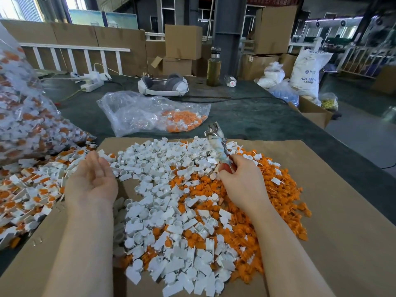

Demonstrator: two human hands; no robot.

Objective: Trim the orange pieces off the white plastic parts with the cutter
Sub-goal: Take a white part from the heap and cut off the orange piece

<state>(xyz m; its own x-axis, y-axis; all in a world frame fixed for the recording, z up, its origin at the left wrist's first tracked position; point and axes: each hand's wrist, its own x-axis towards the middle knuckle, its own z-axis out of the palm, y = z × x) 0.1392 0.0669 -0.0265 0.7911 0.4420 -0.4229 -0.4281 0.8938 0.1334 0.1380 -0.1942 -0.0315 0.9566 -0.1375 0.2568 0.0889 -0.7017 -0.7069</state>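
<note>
Over the cardboard sheet's [321, 189] middle, I see my right hand [242, 181] gripping the cutter [217, 142] by its red handles, long axis tilted, jaws pointing up and away toward the far edge. My left hand [94, 179] hovers palm-up, fingers relaxed, holding nothing, near the sheet's left edge. White plastic parts [171, 232] and orange pieces [267, 211] lie heaped between and beneath both hands.

The left hand [92, 179] is held palm up, fingers loose and holding nothing. The right hand [240, 179] is curled tight around the cutter [218, 144], which points up and away.
</note>
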